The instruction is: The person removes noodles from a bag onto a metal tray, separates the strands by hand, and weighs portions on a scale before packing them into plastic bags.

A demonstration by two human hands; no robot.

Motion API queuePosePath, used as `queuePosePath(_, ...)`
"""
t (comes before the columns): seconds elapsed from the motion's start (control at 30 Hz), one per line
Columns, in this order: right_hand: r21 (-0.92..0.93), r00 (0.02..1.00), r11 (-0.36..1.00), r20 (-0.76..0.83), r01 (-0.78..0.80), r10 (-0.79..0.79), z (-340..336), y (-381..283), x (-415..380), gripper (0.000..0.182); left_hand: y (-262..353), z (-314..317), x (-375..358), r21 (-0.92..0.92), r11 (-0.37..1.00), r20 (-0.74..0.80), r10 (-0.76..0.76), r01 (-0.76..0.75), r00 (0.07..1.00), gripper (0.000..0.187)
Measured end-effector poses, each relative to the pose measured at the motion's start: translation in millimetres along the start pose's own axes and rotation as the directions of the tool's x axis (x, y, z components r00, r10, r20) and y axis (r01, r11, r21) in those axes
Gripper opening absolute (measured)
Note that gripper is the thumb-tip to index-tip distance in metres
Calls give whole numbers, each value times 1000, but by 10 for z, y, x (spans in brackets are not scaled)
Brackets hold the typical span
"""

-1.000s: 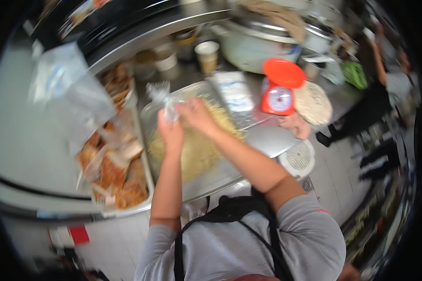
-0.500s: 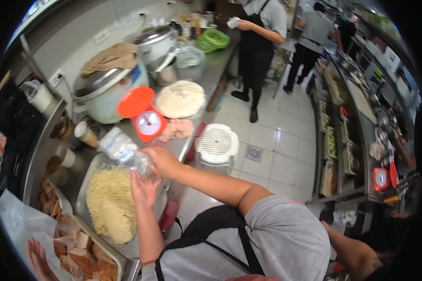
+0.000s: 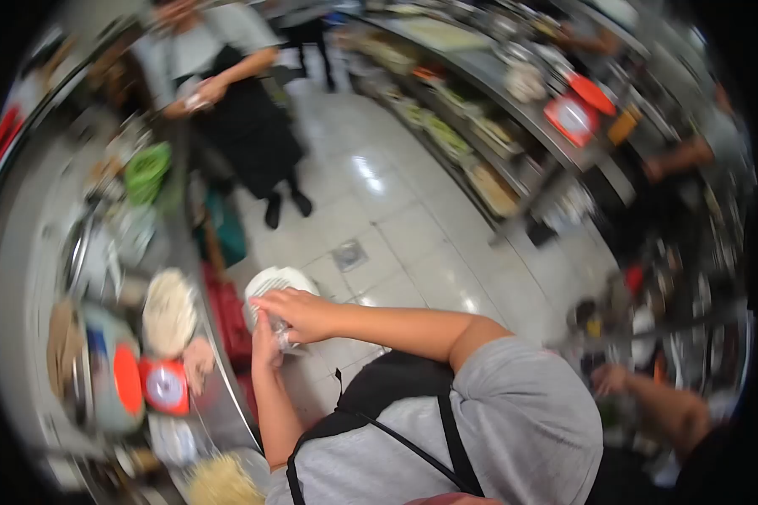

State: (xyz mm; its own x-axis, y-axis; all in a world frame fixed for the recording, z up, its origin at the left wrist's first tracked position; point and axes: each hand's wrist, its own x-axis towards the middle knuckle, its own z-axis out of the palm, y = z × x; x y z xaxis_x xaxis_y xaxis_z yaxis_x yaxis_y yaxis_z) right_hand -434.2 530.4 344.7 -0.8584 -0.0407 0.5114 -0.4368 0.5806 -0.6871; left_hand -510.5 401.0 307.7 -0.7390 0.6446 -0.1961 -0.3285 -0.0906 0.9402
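Note:
My right hand (image 3: 301, 314) and my left hand (image 3: 266, 343) are together in front of my body, over the floor beside the counter. Crumpled clear plastic (image 3: 283, 337), like a small bag, is bunched between them. The fingers of my right hand reach across the tips of my left fingers, and both hands are closed on the plastic. Behind them, partly covered, is a white round-cornered stool (image 3: 275, 281).
On the left counter are a red kitchen scale (image 3: 165, 386), a pale dough-like disc (image 3: 169, 313), pink raw meat (image 3: 198, 364) and pale shreds (image 3: 224, 483). A person (image 3: 240, 109) in a black apron stands ahead. Another red scale (image 3: 571, 119) sits on the right counter.
My view has swung to the right. My hands, with the clear plastic, have moved from above the shreds on the counter to over the floor, and have come closer together.

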Motion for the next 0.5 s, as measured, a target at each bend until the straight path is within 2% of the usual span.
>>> queuePosePath(0.03,-46,987,991,96,-123,127,-171,53,-87,55,-30,146,132,20,999,88,-46,44,995,63)
queuePosePath(0.07,10,977,979,57,-205,204,-325,152,-189,50,-55,294,287,125,990,216,-96,70,972,74)
queuePosePath(0.1,74,963,960,34,-269,267,-486,259,-313,44,-75,603,385,152,988,260,-40,0,965,74)
queuePosePath(0.17,73,937,942,-103,-327,333,-757,537,-614,34,-185,1046,579,40,991,267,-130,124,955,72)
queuePosePath(0.27,75,857,900,-282,-430,432,-1314,818,-1072,21,-334,1560,861,228,967,308,-185,117,933,63)
queuePosePath(0.33,23,725,849,-509,-529,465,-1712,1181,-1611,16,-547,1823,1068,293,950,243,-181,106,953,62)
queuePosePath(0.37,103,622,813,-592,-573,513,-1967,1337,-1951,15,-675,1928,1190,326,940,207,-173,98,963,61)
queuePosePath(0.4,205,476,773,-685,-601,552,-2234,1448,-2306,14,-804,1986,1325,392,915,181,-182,99,966,59)
queuePosePath(0.47,304,201,609,-758,-732,621,-2779,1905,-3232,15,-1069,2110,1545,451,879,132,-237,154,963,56)
queuePosePath(0.5,289,94,625,-858,-725,505,-3034,2102,-3730,16,-1279,2102,1693,475,858,90,-268,195,959,55)
